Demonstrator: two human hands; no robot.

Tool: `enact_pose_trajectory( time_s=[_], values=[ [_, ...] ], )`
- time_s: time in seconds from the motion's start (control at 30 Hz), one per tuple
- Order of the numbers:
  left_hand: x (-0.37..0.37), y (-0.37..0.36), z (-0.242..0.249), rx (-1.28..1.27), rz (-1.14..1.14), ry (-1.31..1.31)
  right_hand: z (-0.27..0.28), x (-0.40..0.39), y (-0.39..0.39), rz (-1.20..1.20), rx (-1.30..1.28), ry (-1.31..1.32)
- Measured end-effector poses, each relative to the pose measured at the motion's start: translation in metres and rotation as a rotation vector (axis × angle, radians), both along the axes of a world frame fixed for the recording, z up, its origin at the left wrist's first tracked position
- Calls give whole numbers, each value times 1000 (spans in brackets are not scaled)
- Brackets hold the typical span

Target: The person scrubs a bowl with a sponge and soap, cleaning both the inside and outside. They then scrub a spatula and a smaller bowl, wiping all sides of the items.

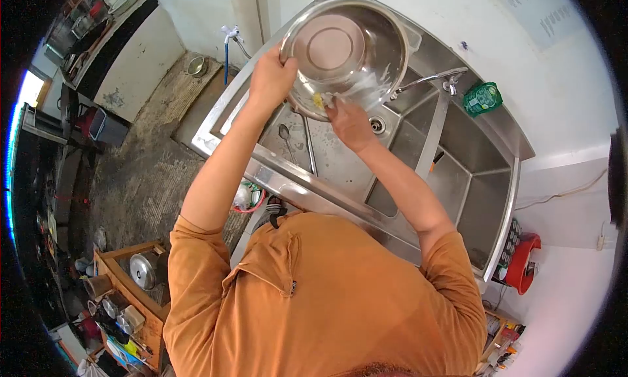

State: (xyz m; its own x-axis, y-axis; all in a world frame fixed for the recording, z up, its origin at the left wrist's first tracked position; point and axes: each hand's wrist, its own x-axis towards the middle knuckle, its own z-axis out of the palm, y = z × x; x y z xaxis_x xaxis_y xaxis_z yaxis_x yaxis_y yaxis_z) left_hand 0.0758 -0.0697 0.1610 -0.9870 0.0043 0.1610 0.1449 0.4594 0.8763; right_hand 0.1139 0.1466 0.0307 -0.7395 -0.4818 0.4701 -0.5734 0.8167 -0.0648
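Note:
My left hand (pixel 272 79) grips the near left rim of a large stainless steel bowl (pixel 386 40), which is tilted over the sink (pixel 340 161). White suds streak the bowl's inner wall. Inside its lower edge, my right hand (pixel 353 123) is closed, fingers pressed to the wall around a yellow sponge (pixel 318 100) that is mostly hidden. Below the bowl, a spoon (pixel 284 133) and a long metal utensil (pixel 309 144) lie in the left part of the sink.
A faucet (pixel 428 80) reaches over the sink just right of the bowl. A green packet (pixel 483 99) stands on the back ledge. An orange-handled knife (pixel 437 160) lies by the divider. At the right end hangs a red basin (pixel 523 264); a wooden cabinet (pixel 154 334) stands behind left.

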Motion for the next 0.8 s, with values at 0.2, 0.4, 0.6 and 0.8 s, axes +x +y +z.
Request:
enact_pose_trajectory(
  time_s=[0.2,0.4,0.6,0.8],
  values=[
    [6,48,-77,469,119,102,42,-9,-34,27,-179,173],
    [-6,12,-77,496,160,-76,67,3,1,72,145,-150],
    [8,28,-79,480,168,-61,4,-24,8,68,-125,-115],
    [19,12,-64,518,116,-60,73,-17,22,-258,228,-249]
  ],
)
